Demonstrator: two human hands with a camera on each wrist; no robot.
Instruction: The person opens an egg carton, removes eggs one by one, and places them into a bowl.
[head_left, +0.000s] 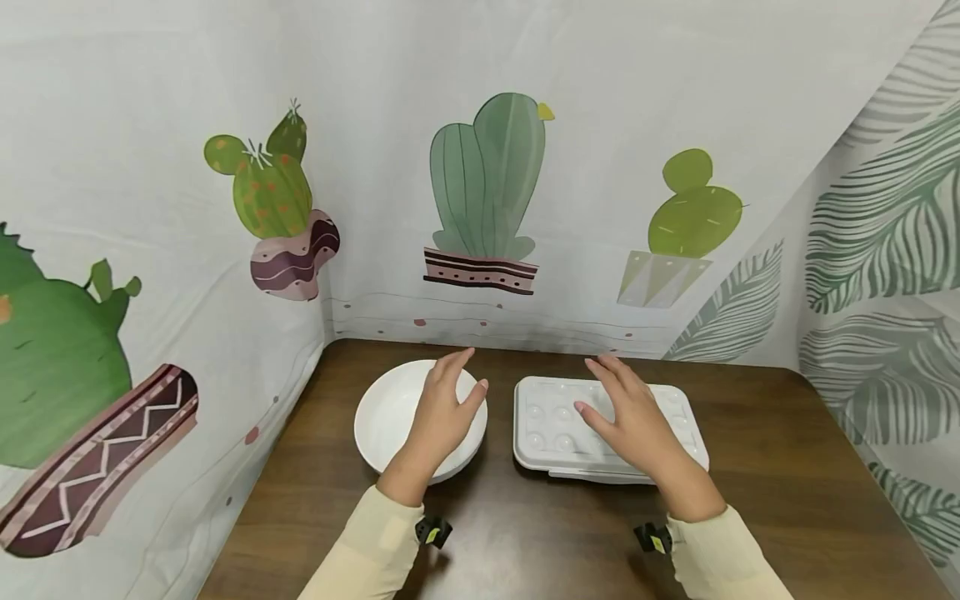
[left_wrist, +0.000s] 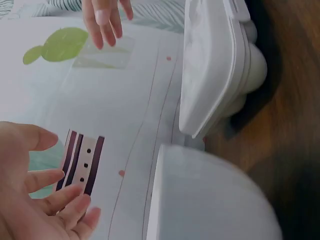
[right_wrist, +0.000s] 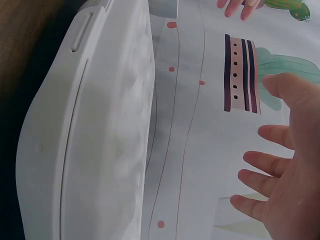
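Note:
A round white bowl [head_left: 382,417] stands on the left of the dark wooden table. Over it hovers my left hand [head_left: 444,412], fingers loosely extended and holding nothing. To the bowl's right lies a white lidded plastic box [head_left: 543,421] with rows of round bumps on its lid. Above this box my right hand [head_left: 633,421] hangs in the air with its fingers spread and nothing in them. The left wrist view shows the bowl [left_wrist: 210,200] below my hand and rounded bulges under the box [left_wrist: 215,75]. From the right wrist, the box's closed side seam [right_wrist: 75,125] is visible.
The wooden table [head_left: 517,542] has its back edge against a white cloth [head_left: 600,50] printed with cactus pictures. More cloth hangs at the left, and a leaf-patterned one [head_left: 885,217] at the right. Each wrist wears a small black device [head_left: 433,531].

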